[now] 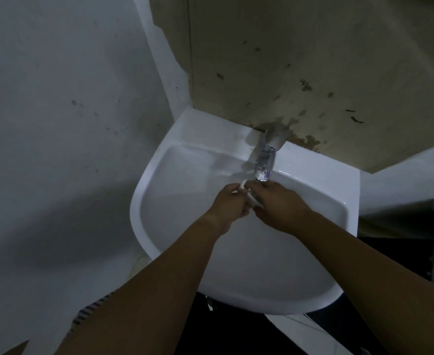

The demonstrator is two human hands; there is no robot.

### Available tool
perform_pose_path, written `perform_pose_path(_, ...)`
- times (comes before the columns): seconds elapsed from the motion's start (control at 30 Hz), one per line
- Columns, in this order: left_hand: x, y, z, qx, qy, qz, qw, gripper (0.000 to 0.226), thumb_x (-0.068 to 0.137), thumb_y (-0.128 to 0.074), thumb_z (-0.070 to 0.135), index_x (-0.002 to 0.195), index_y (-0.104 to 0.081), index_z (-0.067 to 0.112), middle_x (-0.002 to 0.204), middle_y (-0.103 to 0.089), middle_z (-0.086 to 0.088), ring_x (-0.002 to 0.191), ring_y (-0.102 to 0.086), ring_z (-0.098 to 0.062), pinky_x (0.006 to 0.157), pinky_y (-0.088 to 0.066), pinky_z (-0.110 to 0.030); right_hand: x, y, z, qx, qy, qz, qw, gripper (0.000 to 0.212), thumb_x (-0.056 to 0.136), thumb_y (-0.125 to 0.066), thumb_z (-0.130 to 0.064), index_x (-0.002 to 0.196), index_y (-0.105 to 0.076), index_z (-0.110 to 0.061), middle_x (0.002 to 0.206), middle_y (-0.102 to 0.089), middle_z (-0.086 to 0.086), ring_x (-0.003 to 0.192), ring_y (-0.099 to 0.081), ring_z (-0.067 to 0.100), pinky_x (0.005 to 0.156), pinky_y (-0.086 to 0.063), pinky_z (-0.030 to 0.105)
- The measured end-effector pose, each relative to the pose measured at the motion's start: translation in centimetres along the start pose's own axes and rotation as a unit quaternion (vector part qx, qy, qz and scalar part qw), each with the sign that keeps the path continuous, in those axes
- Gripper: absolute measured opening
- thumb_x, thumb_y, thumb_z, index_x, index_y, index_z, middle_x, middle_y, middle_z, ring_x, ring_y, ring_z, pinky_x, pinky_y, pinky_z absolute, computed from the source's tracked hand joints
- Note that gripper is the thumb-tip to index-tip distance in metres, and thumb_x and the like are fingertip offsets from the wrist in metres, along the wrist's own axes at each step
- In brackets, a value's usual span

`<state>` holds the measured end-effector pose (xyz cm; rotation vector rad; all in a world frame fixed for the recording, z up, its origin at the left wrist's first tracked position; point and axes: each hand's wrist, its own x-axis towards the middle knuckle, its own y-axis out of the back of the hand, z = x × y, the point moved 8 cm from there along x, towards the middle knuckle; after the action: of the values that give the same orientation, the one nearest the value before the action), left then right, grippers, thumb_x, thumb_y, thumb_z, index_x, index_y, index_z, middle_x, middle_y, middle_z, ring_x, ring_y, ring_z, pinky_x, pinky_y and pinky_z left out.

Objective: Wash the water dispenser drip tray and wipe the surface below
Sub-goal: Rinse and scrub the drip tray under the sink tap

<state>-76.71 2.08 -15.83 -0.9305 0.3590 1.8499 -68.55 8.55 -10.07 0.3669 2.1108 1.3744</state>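
Both my hands are over the white sink basin (175,175), just below the chrome tap (267,157). My left hand (230,204) grips a small white piece, the drip tray (246,194), of which only thin edges show between the hands. My right hand (281,206) lies over the tray's right side with its fingers curled onto it. Most of the tray is hidden by the two hands. Whether water runs from the tap cannot be made out in the dim light.
A stained beige wall panel (313,60) rises behind the tap and a grey wall (57,98) stands to the left. A dark object (402,226) sits to the right of the sink. The floor below is dark.
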Motion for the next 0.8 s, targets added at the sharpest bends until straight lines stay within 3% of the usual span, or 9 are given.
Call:
perform_pose_path(0.13, -0.2, 0.5, -0.4, -0.020, 0.006, 0.017, 1.000, 0.025, 0.099, -0.050, 0.018, 0.118, -0.061, 0.009, 0.105, -0.069, -0.017, 0.082, -0.066, -0.022, 0.078, -0.059, -0.033, 0.5, 0.2, -0.5, 0.026, 0.035, -0.010, 0.999, 0.056, 0.088, -0.059, -0.026, 0.140, -0.040, -0.039, 0.139, -0.055, 0.002, 0.115, -0.056, 0.036, 0.087, -0.053, 0.049)
perform_pose_path(0.23, -0.2, 0.8, 0.1, -0.027, -0.007, 0.030, 0.999, 0.022, 0.099, -0.049, 0.016, 0.115, -0.063, 0.009, 0.105, -0.068, -0.017, 0.086, -0.066, -0.025, 0.062, -0.056, -0.027, 0.4, 0.8, -0.5, 0.060, 0.043, 0.004, 0.997, 0.056, 0.088, -0.063, -0.025, 0.138, -0.043, -0.041, 0.135, -0.060, -0.002, 0.114, -0.060, 0.028, 0.089, -0.053, 0.046)
perform_pose_path(0.37, 0.0, 1.5, 1.4, -0.016, -0.013, 0.056, 0.998, 0.032, 0.096, -0.056, 0.029, 0.123, -0.056, 0.013, 0.110, -0.069, -0.012, 0.090, -0.069, -0.024, 0.075, -0.057, -0.033, 0.0, 1.6, 0.1, 0.107, -0.013, 0.052, 0.993, 0.064, 0.086, -0.071, -0.022, 0.143, -0.043, -0.033, 0.139, -0.058, 0.008, 0.120, -0.058, 0.031, 0.096, -0.050, 0.044)
perform_pose_path(0.5, -0.2, 1.8, 1.5, 0.009, -0.006, 0.063, 0.998, 0.037, 0.095, -0.055, 0.031, 0.129, -0.052, 0.015, 0.114, -0.066, -0.011, 0.098, -0.069, -0.026, 0.085, -0.058, -0.038, -0.3, 1.7, -0.8, 0.116, 0.007, 0.059, 0.991, 0.064, 0.087, -0.071, -0.023, 0.144, -0.043, -0.029, 0.138, -0.059, 0.010, 0.118, -0.060, 0.033, 0.094, -0.052, 0.043)
perform_pose_path(0.63, -0.5, 2.1, 1.7, -0.002, -0.014, 0.061, 0.998, 0.028, 0.095, -0.053, 0.017, 0.123, -0.057, 0.013, 0.114, -0.068, -0.013, 0.095, -0.070, -0.027, 0.069, -0.056, -0.028, -0.7, 1.5, -0.4, 0.126, -0.003, 0.057, 0.990, 0.069, 0.078, -0.080, -0.032, 0.140, -0.050, -0.032, 0.128, -0.065, 0.009, 0.108, -0.066, 0.030, 0.086, -0.056, 0.041)
perform_pose_path(0.73, -0.8, 2.0, 1.7, -0.028, -0.006, 0.048, 0.998, 0.027, 0.096, -0.053, 0.016, 0.122, -0.060, 0.010, 0.106, -0.070, -0.011, 0.076, -0.069, -0.019, 0.054, -0.053, -0.021, -0.9, 1.9, 0.0, 0.153, -0.020, 0.086, 0.984, 0.055, 0.077, -0.081, -0.033, 0.128, -0.063, -0.024, 0.116, -0.071, 0.009, 0.100, -0.069, 0.030, 0.080, -0.057, 0.038)
perform_pose_path(0.8, -1.2, 1.8, 1.7, -0.049, 0.000, 0.036, 0.998, 0.024, 0.098, -0.053, 0.018, 0.118, -0.062, 0.010, 0.101, -0.069, -0.009, 0.072, -0.068, -0.015, 0.051, -0.050, -0.018, -0.9, 1.9, -0.4, 0.107, 0.003, 0.083, 0.991, 0.056, 0.076, -0.081, -0.029, 0.128, -0.063, -0.021, 0.113, -0.071, 0.013, 0.095, -0.069, 0.035, 0.074, -0.057, 0.040)
